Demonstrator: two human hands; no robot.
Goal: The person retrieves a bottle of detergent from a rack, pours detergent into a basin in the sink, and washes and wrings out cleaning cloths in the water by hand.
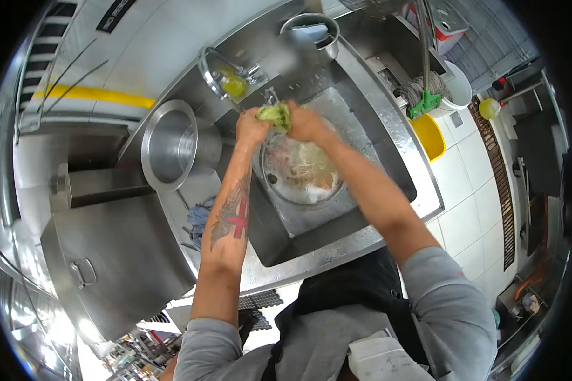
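Observation:
My left hand (251, 128) and my right hand (305, 122) are both closed on a crumpled yellow-green sponge (275, 117), one at each side of it. They hold it at the back of the sink, by the tap, where water runs down. Just below them in the basin (368, 197) sits a round metal bowl (309, 202) of cloudy, soapy water. White foam floats at its near side, and what lies under the water is hard to make out. Parts of the fingers are blurred or hidden behind the sponge.
On the left counter stand a big steel pot (170, 146) and a blue-grey cloth (201, 219). A yellow-green bottle (233, 84) is behind the tap. At the back right is a metal pot (327, 47). A green-headed mop (424, 105) and a yellow bucket (431, 136) stand right of the sink.

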